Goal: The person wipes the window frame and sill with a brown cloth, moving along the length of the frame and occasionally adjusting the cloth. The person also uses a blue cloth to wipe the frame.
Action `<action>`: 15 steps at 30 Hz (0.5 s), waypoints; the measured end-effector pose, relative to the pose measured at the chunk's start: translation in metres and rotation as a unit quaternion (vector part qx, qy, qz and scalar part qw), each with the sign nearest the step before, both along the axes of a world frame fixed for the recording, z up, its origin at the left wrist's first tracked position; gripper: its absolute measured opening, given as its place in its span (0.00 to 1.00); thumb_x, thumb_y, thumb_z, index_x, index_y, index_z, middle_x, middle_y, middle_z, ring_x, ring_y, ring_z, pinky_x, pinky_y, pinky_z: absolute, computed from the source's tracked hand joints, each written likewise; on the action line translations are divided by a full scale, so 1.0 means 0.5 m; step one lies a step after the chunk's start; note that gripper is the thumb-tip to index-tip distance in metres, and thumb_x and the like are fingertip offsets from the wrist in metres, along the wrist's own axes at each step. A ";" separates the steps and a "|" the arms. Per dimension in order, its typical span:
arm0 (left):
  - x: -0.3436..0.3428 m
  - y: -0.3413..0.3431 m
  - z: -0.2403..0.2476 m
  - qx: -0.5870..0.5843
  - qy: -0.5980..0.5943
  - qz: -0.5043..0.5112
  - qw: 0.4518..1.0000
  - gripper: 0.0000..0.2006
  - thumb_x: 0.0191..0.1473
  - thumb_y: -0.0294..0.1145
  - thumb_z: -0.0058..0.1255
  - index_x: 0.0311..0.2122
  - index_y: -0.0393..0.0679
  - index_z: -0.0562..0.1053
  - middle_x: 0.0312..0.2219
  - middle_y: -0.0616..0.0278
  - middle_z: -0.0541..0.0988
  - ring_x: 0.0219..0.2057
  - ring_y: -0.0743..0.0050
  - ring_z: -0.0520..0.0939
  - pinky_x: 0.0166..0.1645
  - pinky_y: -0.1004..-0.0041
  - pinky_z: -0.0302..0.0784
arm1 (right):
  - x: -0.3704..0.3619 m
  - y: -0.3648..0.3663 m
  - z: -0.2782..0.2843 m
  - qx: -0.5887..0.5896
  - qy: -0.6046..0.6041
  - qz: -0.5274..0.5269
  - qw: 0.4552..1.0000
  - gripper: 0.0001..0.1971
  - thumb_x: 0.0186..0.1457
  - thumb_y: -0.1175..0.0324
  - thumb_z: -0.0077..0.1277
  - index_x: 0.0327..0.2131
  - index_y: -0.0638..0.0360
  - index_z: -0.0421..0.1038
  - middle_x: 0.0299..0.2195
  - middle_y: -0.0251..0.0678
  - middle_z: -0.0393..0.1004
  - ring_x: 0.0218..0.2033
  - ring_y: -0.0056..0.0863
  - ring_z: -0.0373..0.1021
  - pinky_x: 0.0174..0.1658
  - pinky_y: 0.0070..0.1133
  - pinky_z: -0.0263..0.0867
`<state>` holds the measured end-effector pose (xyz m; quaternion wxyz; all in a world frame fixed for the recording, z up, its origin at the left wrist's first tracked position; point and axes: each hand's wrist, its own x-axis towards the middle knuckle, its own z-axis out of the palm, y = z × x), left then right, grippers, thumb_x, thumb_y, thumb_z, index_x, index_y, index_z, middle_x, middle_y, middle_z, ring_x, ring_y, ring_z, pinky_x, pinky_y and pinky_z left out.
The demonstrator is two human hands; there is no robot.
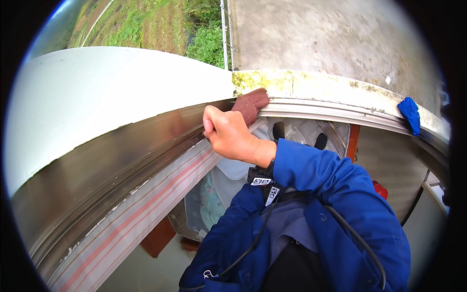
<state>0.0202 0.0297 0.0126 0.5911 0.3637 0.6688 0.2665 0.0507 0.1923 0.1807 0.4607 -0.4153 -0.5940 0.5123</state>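
Observation:
My right hand point(234, 136) reaches across in front of me, its fingers curled closed just above the metal window track point(185, 129). Anything inside the curled fingers is hidden. Directly beyond the knuckles, a reddish-brown cloth point(250, 105) lies crumpled over the track at the corner of the ledge. From this view I cannot tell whether the hand touches it. A dark band circles my right wrist. My left arm shows as a blue sleeve point(233, 219), and the hand at its end is out of sight behind the right forearm.
A blue cloth point(410, 115) hangs over the window rail point(335, 109) at the right. Beyond the mossy outer ledge point(311, 82) lies concrete ground point(316, 39) far below. A striped panel point(151, 209) runs along the left track. Below the rail are plastic bins point(194, 204) and a red object point(380, 190).

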 end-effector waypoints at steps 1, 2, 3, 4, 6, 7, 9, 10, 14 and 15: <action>-0.002 0.001 0.004 -0.009 -0.003 0.001 1.000 0.10 0.48 0.24 0.50 0.38 0.38 0.73 0.22 0.62 0.77 0.20 0.77 0.75 0.24 0.76 0.69 | -0.001 0.000 0.022 0.012 0.018 0.001 1.000 0.08 0.40 0.81 0.46 0.24 0.57 0.61 0.15 0.41 0.68 0.21 0.48 0.67 0.24 0.40 0.59; -0.006 0.002 0.008 -0.016 -0.004 0.002 1.000 0.10 0.48 0.24 0.50 0.38 0.38 0.73 0.22 0.62 0.77 0.20 0.77 0.75 0.24 0.76 0.69 | -0.003 0.001 0.043 0.029 0.032 0.001 0.999 0.08 0.40 0.81 0.46 0.24 0.57 0.61 0.15 0.41 0.67 0.20 0.48 0.67 0.24 0.39 0.59; -0.006 0.003 0.012 -0.020 -0.005 0.003 1.000 0.10 0.48 0.24 0.50 0.38 0.38 0.73 0.22 0.62 0.76 0.20 0.77 0.75 0.24 0.76 0.69 | -0.004 0.003 0.065 0.038 0.041 0.002 0.998 0.08 0.40 0.82 0.46 0.24 0.58 0.61 0.15 0.40 0.67 0.20 0.48 0.67 0.24 0.39 0.59; -0.010 0.007 0.014 -0.026 -0.006 0.003 1.000 0.09 0.48 0.25 0.50 0.38 0.38 0.73 0.22 0.62 0.76 0.20 0.78 0.75 0.24 0.76 0.69 | -0.005 0.004 0.086 0.046 0.051 0.005 0.998 0.08 0.39 0.82 0.46 0.24 0.58 0.61 0.15 0.40 0.67 0.20 0.48 0.66 0.24 0.39 0.59; -0.013 0.012 0.022 -0.035 -0.007 0.004 0.999 0.09 0.48 0.25 0.50 0.37 0.38 0.73 0.21 0.63 0.76 0.20 0.78 0.75 0.24 0.76 0.69 | -0.002 0.004 0.130 0.048 0.078 0.019 0.996 0.07 0.39 0.82 0.45 0.23 0.59 0.60 0.15 0.40 0.67 0.20 0.48 0.66 0.23 0.39 0.58; -0.012 0.014 0.025 -0.034 -0.007 0.005 0.999 0.09 0.48 0.25 0.50 0.37 0.38 0.73 0.21 0.63 0.76 0.19 0.78 0.75 0.24 0.76 0.69 | 0.000 0.007 0.152 0.063 0.088 0.014 0.994 0.07 0.39 0.82 0.45 0.23 0.59 0.61 0.15 0.40 0.67 0.20 0.48 0.66 0.23 0.38 0.59; -0.009 0.019 0.035 -0.031 -0.009 0.006 0.999 0.09 0.49 0.25 0.50 0.37 0.38 0.73 0.21 0.63 0.76 0.19 0.78 0.74 0.23 0.76 0.69 | 0.002 0.011 0.198 0.077 0.109 0.023 0.991 0.07 0.40 0.82 0.45 0.23 0.59 0.61 0.15 0.41 0.67 0.20 0.48 0.66 0.23 0.38 0.59; -0.006 0.022 0.040 -0.028 -0.010 0.006 1.000 0.09 0.49 0.26 0.51 0.37 0.38 0.74 0.21 0.63 0.76 0.19 0.79 0.74 0.23 0.76 0.69 | 0.003 0.012 0.223 0.081 0.110 0.025 0.990 0.07 0.40 0.83 0.45 0.23 0.59 0.61 0.16 0.41 0.68 0.20 0.47 0.67 0.24 0.37 0.60; 0.012 0.036 0.067 -0.002 -0.011 0.007 1.000 0.08 0.49 0.26 0.51 0.36 0.39 0.74 0.20 0.64 0.76 0.19 0.79 0.74 0.23 0.76 0.68 | 0.015 0.018 0.321 0.088 0.145 0.051 0.984 0.07 0.40 0.83 0.45 0.23 0.59 0.62 0.16 0.41 0.70 0.20 0.46 0.68 0.25 0.35 0.62; 0.014 0.042 0.075 0.007 -0.012 0.007 1.000 0.08 0.49 0.27 0.51 0.36 0.39 0.74 0.20 0.64 0.76 0.19 0.79 0.74 0.23 0.76 0.68 | 0.015 0.020 0.347 0.087 0.155 0.059 0.982 0.07 0.40 0.83 0.45 0.22 0.59 0.62 0.16 0.41 0.70 0.20 0.45 0.68 0.25 0.34 0.62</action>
